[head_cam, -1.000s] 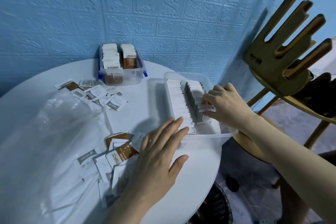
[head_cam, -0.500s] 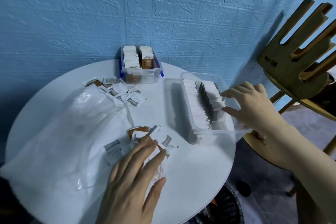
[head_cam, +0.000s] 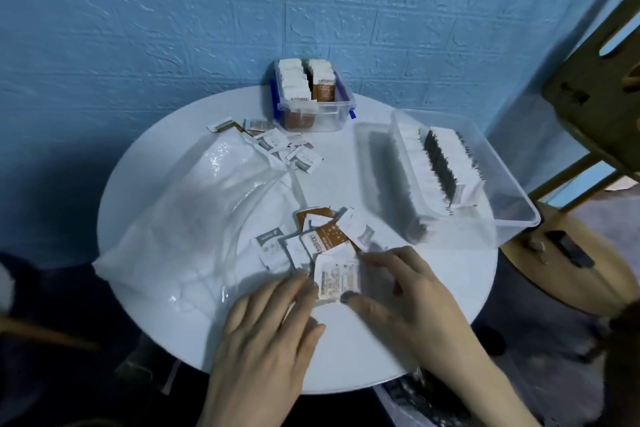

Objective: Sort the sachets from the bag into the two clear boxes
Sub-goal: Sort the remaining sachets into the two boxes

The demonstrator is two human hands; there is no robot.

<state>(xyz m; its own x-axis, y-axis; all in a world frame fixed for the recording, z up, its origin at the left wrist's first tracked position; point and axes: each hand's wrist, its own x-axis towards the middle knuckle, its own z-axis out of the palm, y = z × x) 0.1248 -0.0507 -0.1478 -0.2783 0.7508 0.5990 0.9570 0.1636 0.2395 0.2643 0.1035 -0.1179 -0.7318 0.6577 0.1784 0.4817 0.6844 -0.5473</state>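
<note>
A white sachet (head_cam: pixel 338 279) with fine print on its face lies at about 6 o'clock on the round white table (head_cam: pixel 415 305), between the two hands. The right hand (head_cam: pixel 408 295) has its thumb at the sachet's lower right corner and its fingers reaching past the upper right edge — whether it actually pinches the packet cannot be told through the blur. The left hand (head_cam: pixel 273 333) lies flat with straight fingers, its tips touching the sachet's left edge and holding nothing.

Just above, near the table's centre, sits a loose heap of sachets (head_cam: pixel 315 239), white ones mixed with brown ones. A second scatter of sachets (head_cam: pixel 277 144) lies toward 11 o'clock. The clear plastic bag (head_cam: pixel 194 218) sprawls crumpled from 8 to 10 o'clock, its edge touching both groups.

At 12 o'clock, against the wall, the small clear box (head_cam: pixel 313 114) with blue clips holds two upright rows of packets. At 2 to 3 o'clock the large clear box (head_cam: pixel 512 211) overhangs the table edge — inside it one long row of white and dark sachets stands on end along its left wall.

The blue brick-textured wall (head_cam: pixel 173 28) fills the background. A wooden chair (head_cam: pixel 588 90) stands at the right, close beside the large box.
</note>
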